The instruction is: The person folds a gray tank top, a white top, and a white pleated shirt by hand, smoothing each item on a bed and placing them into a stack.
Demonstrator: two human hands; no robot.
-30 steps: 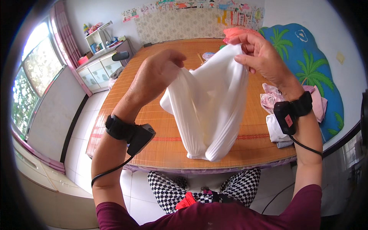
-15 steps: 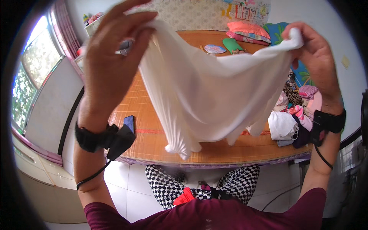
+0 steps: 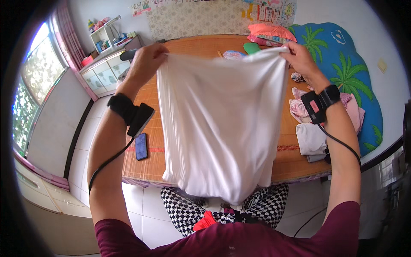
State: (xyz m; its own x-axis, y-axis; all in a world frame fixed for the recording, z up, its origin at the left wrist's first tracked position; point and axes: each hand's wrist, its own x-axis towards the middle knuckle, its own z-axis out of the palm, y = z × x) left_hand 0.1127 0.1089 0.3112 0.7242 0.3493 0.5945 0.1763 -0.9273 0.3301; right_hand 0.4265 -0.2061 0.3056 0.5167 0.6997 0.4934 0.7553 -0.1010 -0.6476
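A thin white cloth point(image 3: 222, 124) hangs stretched between my two hands, its lower edge falling past the front edge of the mat-covered bed. Fine pleats run down its left side; whether it is a garment I cannot tell. My left hand point(image 3: 149, 59) pinches the top left corner. At the top right corner, my right hand point(image 3: 302, 60) has its thumb and fingers closed on the fabric. Black straps with small boxes and cables sit on both wrists. Beyond my right forearm lies a pile of pink and white clothes point(image 3: 299, 111), partly hidden by the arm.
A dark phone point(image 3: 141, 146) lies on the woven mat point(image 3: 143, 109) left of the cloth. Pillows point(image 3: 272, 33), a green item point(image 3: 251, 48) and an oval fan point(image 3: 234, 55) are at the far side. A folded white cloth point(image 3: 311, 139) lies at the right, near a blue palm-patterned panel point(image 3: 342, 64).
Both hands have moved away from me and lower, the right one also inward. The white cloth, sagging before, now hangs flatter and fuller, blurred at the top.
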